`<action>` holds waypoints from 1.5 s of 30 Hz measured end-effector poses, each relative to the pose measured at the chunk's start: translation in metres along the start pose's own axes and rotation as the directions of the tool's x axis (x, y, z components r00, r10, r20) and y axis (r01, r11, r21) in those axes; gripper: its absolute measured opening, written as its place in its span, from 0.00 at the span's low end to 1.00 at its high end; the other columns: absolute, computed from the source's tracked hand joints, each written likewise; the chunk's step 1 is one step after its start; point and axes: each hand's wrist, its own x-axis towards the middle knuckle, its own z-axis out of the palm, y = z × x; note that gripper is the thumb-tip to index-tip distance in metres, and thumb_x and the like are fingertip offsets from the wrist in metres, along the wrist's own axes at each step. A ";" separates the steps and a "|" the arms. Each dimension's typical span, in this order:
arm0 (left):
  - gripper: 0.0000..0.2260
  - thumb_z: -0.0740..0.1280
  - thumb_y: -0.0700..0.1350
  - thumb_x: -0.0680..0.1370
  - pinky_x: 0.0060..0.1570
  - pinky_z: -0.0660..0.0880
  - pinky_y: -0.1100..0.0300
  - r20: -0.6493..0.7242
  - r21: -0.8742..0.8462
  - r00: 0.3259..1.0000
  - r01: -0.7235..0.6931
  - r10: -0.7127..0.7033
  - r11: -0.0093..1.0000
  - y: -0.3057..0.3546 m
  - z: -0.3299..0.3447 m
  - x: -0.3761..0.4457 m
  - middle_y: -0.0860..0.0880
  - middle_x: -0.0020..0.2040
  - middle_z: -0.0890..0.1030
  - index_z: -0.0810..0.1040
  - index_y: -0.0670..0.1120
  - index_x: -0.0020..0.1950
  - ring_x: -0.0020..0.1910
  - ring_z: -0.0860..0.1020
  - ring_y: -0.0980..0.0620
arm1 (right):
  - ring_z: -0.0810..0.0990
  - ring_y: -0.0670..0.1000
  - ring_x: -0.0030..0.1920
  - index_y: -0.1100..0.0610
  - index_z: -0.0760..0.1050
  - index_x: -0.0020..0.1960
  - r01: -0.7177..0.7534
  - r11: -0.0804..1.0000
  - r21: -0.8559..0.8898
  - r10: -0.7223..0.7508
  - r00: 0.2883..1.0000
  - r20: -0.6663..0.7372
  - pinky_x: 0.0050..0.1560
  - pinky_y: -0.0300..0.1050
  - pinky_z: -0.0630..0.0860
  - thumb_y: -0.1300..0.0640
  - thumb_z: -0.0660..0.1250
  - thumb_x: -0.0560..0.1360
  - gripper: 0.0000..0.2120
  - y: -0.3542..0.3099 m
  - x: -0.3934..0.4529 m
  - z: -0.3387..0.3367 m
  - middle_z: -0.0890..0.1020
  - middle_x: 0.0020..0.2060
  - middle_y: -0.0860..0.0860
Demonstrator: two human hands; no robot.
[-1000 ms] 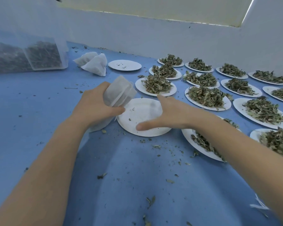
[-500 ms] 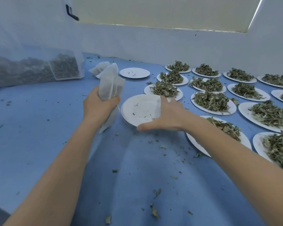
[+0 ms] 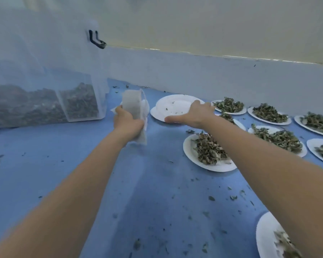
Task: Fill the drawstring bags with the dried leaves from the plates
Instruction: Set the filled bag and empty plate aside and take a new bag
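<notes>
**Stacking the spent plate, filled bag in hand**

Gripping a white mesh drawstring bag (image 3: 133, 108) upright, the left hand (image 3: 128, 124) curls round it near the blue surface's far edge. The right hand (image 3: 192, 113), fingers curled over the rim, holds an emptied paper plate (image 3: 172, 105) atop another. Heaped plates of crinkled dried leaves (image 3: 210, 149) lie rightward. The unclosed bag could spill if tipped.

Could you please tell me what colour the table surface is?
Blue table surface, scattered with dark leaf bits, seen in the head view.
</notes>
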 end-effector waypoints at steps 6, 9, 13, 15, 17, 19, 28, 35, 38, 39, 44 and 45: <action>0.34 0.65 0.44 0.76 0.53 0.68 0.52 0.025 0.242 0.993 -0.117 0.114 0.963 -0.017 0.035 0.058 0.39 0.68 0.63 0.46 0.40 0.74 0.63 0.68 0.40 | 0.61 0.61 0.67 0.59 0.60 0.71 -0.080 0.994 -0.075 0.085 0.994 0.071 0.53 0.47 0.60 0.21 0.60 0.58 0.56 -0.004 0.075 0.038 0.67 0.67 0.56; 0.30 0.63 0.44 0.78 0.50 0.67 0.53 -0.008 0.334 0.990 -0.130 0.141 0.934 -0.021 0.044 0.075 0.37 0.67 0.64 0.50 0.37 0.72 0.61 0.69 0.39 | 0.59 0.60 0.68 0.58 0.58 0.72 -0.119 0.993 -0.005 0.119 0.987 0.109 0.56 0.46 0.61 0.21 0.61 0.57 0.56 -0.006 0.095 0.055 0.65 0.68 0.58; 0.28 0.63 0.46 0.78 0.57 0.67 0.51 -0.061 0.457 0.984 -0.123 0.169 0.881 -0.021 0.049 0.082 0.36 0.67 0.62 0.54 0.37 0.71 0.63 0.67 0.38 | 0.59 0.59 0.68 0.56 0.57 0.73 -0.152 0.986 0.069 0.145 0.984 0.105 0.59 0.50 0.61 0.23 0.64 0.56 0.56 -0.009 0.101 0.065 0.63 0.67 0.60; 0.30 0.64 0.49 0.78 0.59 0.66 0.50 -0.104 0.518 0.975 -0.113 0.194 0.848 -0.019 0.050 0.076 0.37 0.68 0.62 0.53 0.38 0.72 0.65 0.65 0.39 | 0.61 0.59 0.66 0.56 0.59 0.71 -0.119 0.993 0.023 0.117 0.991 0.070 0.53 0.49 0.59 0.23 0.62 0.59 0.52 -0.014 0.093 0.062 0.63 0.66 0.60; 0.33 0.66 0.50 0.76 0.62 0.63 0.50 -0.129 0.551 0.966 -0.120 0.226 0.826 -0.016 0.049 0.064 0.38 0.70 0.60 0.53 0.39 0.73 0.67 0.62 0.39 | 0.61 0.60 0.66 0.57 0.60 0.70 -0.071 0.997 -0.001 0.071 0.997 0.039 0.56 0.50 0.60 0.23 0.59 0.63 0.48 -0.017 0.080 0.053 0.64 0.66 0.61; 0.32 0.66 0.51 0.76 0.64 0.61 0.51 -0.142 0.547 0.954 -0.146 0.263 0.824 -0.010 0.045 0.047 0.39 0.71 0.58 0.54 0.39 0.72 0.68 0.60 0.40 | 0.62 0.61 0.66 0.58 0.61 0.70 -0.014 1.000 0.002 0.014 1.000 0.021 0.61 0.52 0.61 0.26 0.59 0.66 0.45 -0.018 0.060 0.040 0.65 0.66 0.61; 0.22 0.64 0.41 0.76 0.55 0.63 0.58 0.061 0.278 0.955 -0.297 0.291 0.914 0.024 0.014 -0.103 0.42 0.67 0.63 0.63 0.42 0.69 0.65 0.63 0.44 | 0.59 0.61 0.70 0.57 0.57 0.74 0.159 0.979 -0.130 -0.158 0.987 0.014 0.69 0.55 0.57 0.30 0.58 0.71 0.42 -0.001 -0.109 -0.012 0.62 0.69 0.61; 0.18 0.62 0.38 0.77 0.53 0.72 0.54 0.217 0.116 0.915 -0.370 0.340 0.922 0.040 0.000 -0.246 0.46 0.63 0.70 0.67 0.46 0.66 0.57 0.73 0.48 | 0.61 0.61 0.70 0.56 0.56 0.74 0.197 0.959 -0.205 -0.203 0.979 -0.004 0.68 0.56 0.59 0.34 0.56 0.75 0.37 0.044 -0.252 -0.043 0.63 0.70 0.60; 0.16 0.61 0.38 0.77 0.49 0.73 0.56 0.265 0.052 0.864 -0.457 0.429 0.888 0.049 0.008 -0.303 0.48 0.60 0.72 0.69 0.46 0.64 0.54 0.75 0.51 | 0.63 0.59 0.70 0.55 0.57 0.74 0.190 0.955 -0.229 -0.201 0.979 -0.024 0.69 0.56 0.59 0.36 0.55 0.76 0.33 0.076 -0.307 -0.054 0.65 0.70 0.58; 0.16 0.61 0.38 0.77 0.46 0.72 0.59 0.285 0.026 0.843 -0.482 0.456 0.876 0.053 0.013 -0.320 0.49 0.59 0.73 0.70 0.47 0.64 0.52 0.74 0.52 | 0.63 0.59 0.69 0.55 0.59 0.73 0.179 0.954 -0.241 -0.193 0.981 -0.033 0.69 0.56 0.60 0.37 0.55 0.77 0.32 0.088 -0.324 -0.057 0.66 0.69 0.58; 0.12 0.59 0.37 0.77 0.44 0.71 0.59 0.390 -0.060 0.742 -0.571 0.545 0.819 0.072 0.048 -0.392 0.50 0.53 0.77 0.73 0.47 0.59 0.49 0.75 0.51 | 0.67 0.55 0.67 0.52 0.66 0.70 0.138 0.966 -0.221 -0.163 0.982 -0.099 0.66 0.54 0.65 0.41 0.58 0.77 0.25 0.143 -0.397 -0.075 0.71 0.67 0.53; 0.12 0.59 0.38 0.77 0.44 0.71 0.59 0.403 -0.075 0.726 -0.581 0.557 0.811 0.074 0.055 -0.405 0.50 0.52 0.78 0.73 0.47 0.58 0.48 0.76 0.51 | 0.68 0.54 0.66 0.51 0.67 0.69 0.134 0.970 -0.204 -0.158 0.982 -0.106 0.65 0.53 0.65 0.42 0.59 0.77 0.24 0.154 -0.410 -0.078 0.72 0.66 0.52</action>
